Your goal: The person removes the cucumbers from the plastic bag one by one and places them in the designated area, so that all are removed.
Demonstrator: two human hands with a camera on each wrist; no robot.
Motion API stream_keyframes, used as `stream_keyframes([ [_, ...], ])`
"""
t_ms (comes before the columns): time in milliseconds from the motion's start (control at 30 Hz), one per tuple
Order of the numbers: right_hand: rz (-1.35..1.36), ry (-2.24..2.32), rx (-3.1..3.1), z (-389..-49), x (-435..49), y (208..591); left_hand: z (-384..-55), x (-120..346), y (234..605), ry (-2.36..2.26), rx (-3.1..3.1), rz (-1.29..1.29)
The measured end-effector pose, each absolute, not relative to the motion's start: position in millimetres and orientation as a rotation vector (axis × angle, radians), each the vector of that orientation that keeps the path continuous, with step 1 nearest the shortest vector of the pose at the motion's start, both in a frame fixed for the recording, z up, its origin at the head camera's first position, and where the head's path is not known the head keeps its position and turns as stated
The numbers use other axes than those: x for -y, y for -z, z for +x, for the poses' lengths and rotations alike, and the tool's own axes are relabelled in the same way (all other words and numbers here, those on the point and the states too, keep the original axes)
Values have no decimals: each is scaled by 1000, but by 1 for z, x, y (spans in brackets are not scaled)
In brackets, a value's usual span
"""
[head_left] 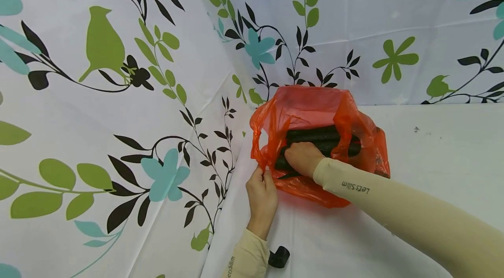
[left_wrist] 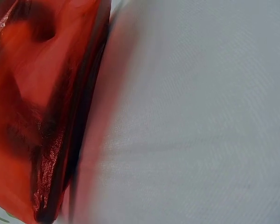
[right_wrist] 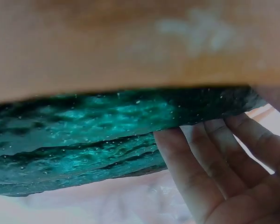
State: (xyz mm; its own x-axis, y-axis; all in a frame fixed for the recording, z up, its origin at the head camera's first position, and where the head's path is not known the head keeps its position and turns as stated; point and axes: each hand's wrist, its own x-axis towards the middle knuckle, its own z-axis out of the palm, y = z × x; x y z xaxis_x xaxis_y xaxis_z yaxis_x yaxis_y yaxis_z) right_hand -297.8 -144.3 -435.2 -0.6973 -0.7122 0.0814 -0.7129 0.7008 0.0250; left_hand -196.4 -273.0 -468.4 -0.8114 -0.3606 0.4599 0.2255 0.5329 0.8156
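Observation:
A red plastic bag (head_left: 307, 103) lies on the white surface with its mouth facing the camera. Inside it are several dark green cucumbers (head_left: 313, 133), side by side. My right hand (head_left: 303, 157) reaches into the bag and grips a cucumber. In the right wrist view its fingers (right_wrist: 210, 158) curl beneath the bumpy dark green skin of the cucumber (right_wrist: 107, 114). At the bag's left edge my left hand (head_left: 263, 195) pinches the plastic near a handle loop. The left wrist view shows the bag's red side (left_wrist: 32, 93), and the left fingers are mostly out of that frame.
A small black object (head_left: 279, 257) lies beside the left sleeve. White cloth with printed leaves and birds (head_left: 104, 41) rises at the left and back. The white table (head_left: 433, 151) extends to the right of the bag.

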Motion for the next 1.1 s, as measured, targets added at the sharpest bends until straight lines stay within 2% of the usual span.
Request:
stream_keyframes([
  [633, 1122, 69, 2877, -290, 140, 442, -197, 267, 469, 1285, 2182, 124],
  [1100, 1176, -246, 2856, -287, 109, 394, -199, 270, 458, 1306, 2123, 119],
])
